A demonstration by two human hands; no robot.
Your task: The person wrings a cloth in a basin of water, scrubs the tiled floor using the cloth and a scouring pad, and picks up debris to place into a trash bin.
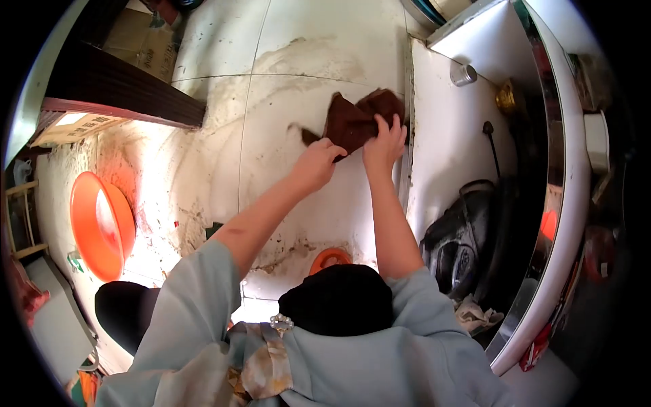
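A dark brown cloth (356,122) is bunched up over the dirty white tiled floor (291,183), close to the edge of the low white ledge on the right. My left hand (317,165) pinches the cloth's near left corner between thumb and fingers. At the cloth's right side, my right hand (385,144) has its fingers curled onto the fabric. One flap of the cloth at the left is blurred. Dark smears and streaks mark the tiles around it.
An orange basin (102,227) stands at the left, and another orange item (330,258) shows by my knee. Dark wooden furniture (122,88) juts in from the upper left. On the right shelf are a black vacuum cleaner (458,237) and a metal can (464,74).
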